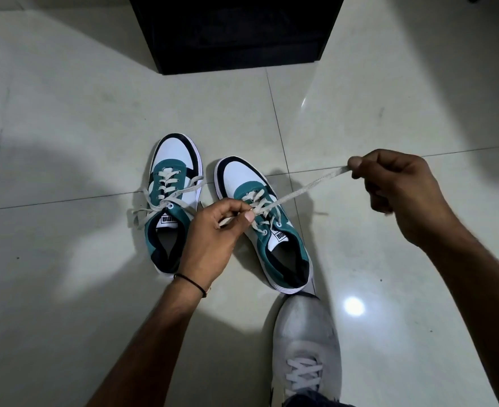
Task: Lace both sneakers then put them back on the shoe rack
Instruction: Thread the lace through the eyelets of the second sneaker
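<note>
Lacing step, second sneaker. Right sneaker (267,227) sits on the floor (66,118) mid-frame, toe toward 11 o'clock, its heel touching the toe of the worn grey shoe (307,342) at 6. Left sneaker (172,201) lies just beside it at 9 o'clock; it looks laced up to near the top, with loose ends trailing on the tile, untied.

Left hand (213,239) pinches one lace end low over the right sneaker's eyelets, thumb and forefinger pressed together. Right hand (401,189) pinches the other lace (307,188) end and holds it taut out toward 3 o'clock, fingers curled closed.

Judged: the top eyelets of the right sneaker look open, so the next move calls for feeding the taut end through the next eyelet, evening the tension, then carrying both to the rack (236,33) at 12 o'clock.

Hard to tell: the left hand covers part of the eyelet row and the left sneaker's side. The rack is dark and cut off at the top; its shelves are unreadable.
</note>
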